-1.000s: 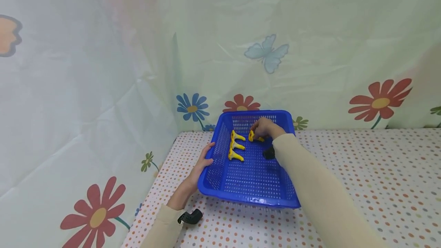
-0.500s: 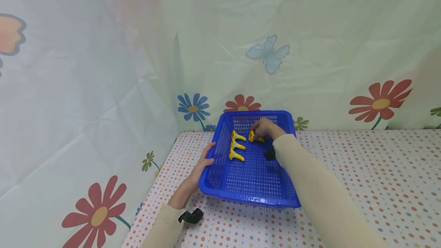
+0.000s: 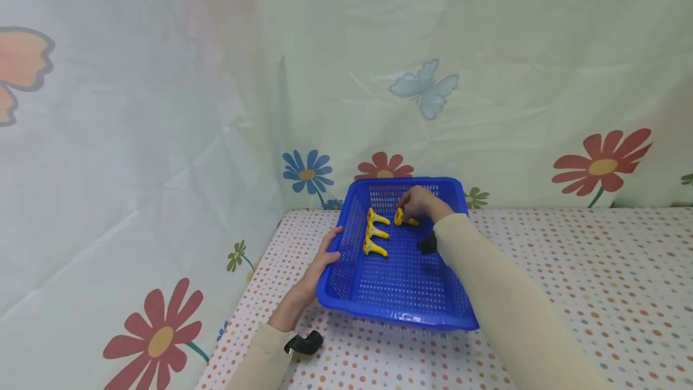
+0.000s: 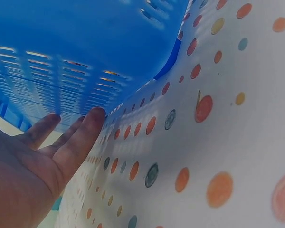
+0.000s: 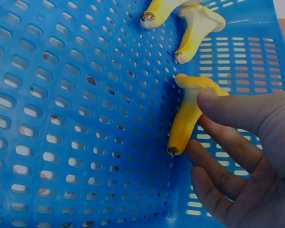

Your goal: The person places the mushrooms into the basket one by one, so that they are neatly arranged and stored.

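Note:
A blue perforated plastic basket (image 3: 400, 284) stands on the table. Inside it, my right hand (image 3: 419, 202) pinches a yellow mushroom (image 3: 399, 216) by its cap. In the right wrist view, the thumb lies on that mushroom (image 5: 184, 124), and its brown stem end points down-left. Three other yellow mushrooms (image 3: 377, 234) lie in a column along the basket's left side, stems pointing right. My left hand (image 3: 319, 263) rests against the basket's left outer wall. The left wrist view has this hand (image 4: 42, 161) with fingers fairly straight, their tips at the slotted wall.
A white tablecloth (image 3: 574, 281) with coloured dots spreads under the basket. Just behind the basket rises a pale hanging sheet (image 3: 514, 77) printed with flowers and a butterfly. Another such sheet (image 3: 135, 167) borders the table's left edge.
The head view has shifted slightly, so everything appears a little lower and to the right. Both hands keep their places, and the right hand still pinches the same mushroom.

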`<state>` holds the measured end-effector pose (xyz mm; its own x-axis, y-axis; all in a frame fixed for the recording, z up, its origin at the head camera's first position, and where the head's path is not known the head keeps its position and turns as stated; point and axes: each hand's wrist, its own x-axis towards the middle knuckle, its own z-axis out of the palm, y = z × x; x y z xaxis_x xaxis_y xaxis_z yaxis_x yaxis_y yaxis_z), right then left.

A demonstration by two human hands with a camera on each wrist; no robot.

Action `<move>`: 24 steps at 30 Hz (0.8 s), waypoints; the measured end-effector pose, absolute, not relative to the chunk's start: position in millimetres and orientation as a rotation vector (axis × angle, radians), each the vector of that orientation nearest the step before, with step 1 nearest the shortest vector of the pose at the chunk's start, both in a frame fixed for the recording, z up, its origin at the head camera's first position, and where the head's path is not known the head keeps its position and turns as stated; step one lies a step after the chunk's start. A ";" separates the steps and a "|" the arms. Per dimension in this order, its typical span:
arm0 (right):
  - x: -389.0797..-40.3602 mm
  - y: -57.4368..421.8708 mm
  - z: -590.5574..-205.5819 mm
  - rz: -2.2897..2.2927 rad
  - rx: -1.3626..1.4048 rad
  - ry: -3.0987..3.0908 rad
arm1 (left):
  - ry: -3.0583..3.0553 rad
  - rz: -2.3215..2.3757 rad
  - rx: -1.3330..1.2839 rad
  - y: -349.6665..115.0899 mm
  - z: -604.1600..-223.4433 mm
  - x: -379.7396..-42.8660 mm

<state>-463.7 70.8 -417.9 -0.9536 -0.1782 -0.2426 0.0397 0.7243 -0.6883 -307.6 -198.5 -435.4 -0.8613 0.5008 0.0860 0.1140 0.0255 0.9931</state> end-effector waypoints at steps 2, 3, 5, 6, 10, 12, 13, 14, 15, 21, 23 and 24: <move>-461.6 71.8 -416.5 -1.053 -0.103 2.645 | 2.014 1.902 0.626 -197.3 -435.7 -307.2; -460.4 72.1 -415.4 -1.045 -0.098 2.657 | 2.012 1.898 0.626 -196.8 -435.8 -307.0; -458.1 72.4 -412.8 -1.033 -0.117 2.684 | 2.009 1.900 0.622 -195.8 -435.8 -306.9; -457.0 72.2 -411.3 -1.023 -0.128 2.705 | 2.009 1.905 0.622 -195.3 -435.7 -307.0; -452.7 71.7 -405.6 -0.996 -0.172 2.776 | 2.008 1.917 0.621 -193.8 -435.6 -307.0; -451.4 71.5 -403.8 -0.991 -0.174 2.797 | 2.011 1.911 0.624 -193.2 -435.9 -306.8; -450.9 71.4 -402.7 -1.000 -0.174 2.799 | 2.011 1.907 0.626 -193.1 -436.2 -306.6; -450.3 71.6 -401.7 -1.010 -0.183 2.799 | 2.009 1.905 0.627 -193.1 -436.4 -306.5; -449.9 71.8 -400.3 -1.020 -0.191 2.799 | 2.007 1.902 0.627 -193.1 -436.6 -306.4; -450.3 73.5 -389.6 -1.104 -0.262 2.794 | 1.972 1.935 0.620 -195.4 -436.7 -306.8; -450.4 74.4 -386.6 -1.136 -0.312 2.770 | 1.988 1.933 0.612 -197.6 -437.3 -306.0; -449.6 74.8 -384.9 -1.144 -0.339 2.762 | 2.001 1.928 0.606 -198.9 -437.9 -305.3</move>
